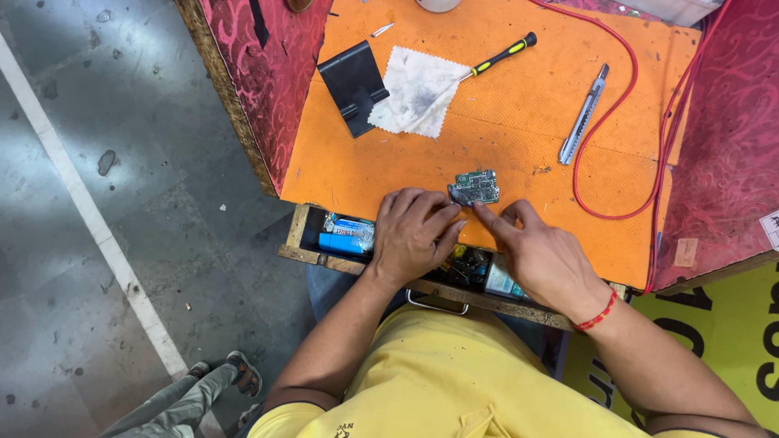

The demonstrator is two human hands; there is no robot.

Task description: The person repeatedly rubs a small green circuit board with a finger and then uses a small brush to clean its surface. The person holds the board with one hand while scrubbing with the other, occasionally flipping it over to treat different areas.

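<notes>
A small green circuit board [477, 186] lies near the front edge of an orange mat [503, 113] on the table. My left hand [415, 231] rests palm down over the open drawer edge, its fingertips touching the board's left side. My right hand [540, 255] comes in from the right, its index finger pointing at the board's lower edge. Whether either hand pinches the board I cannot tell. A red thread band circles my right wrist.
On the mat lie a black stand [355, 83], a stained white cloth [415, 91], a yellow-black screwdriver [501, 55], a grey utility knife [583, 115] and a looping red cable [625, 105]. An open wooden drawer [349, 235] holds a blue battery pack. Another person's foot [239, 373] stands lower left.
</notes>
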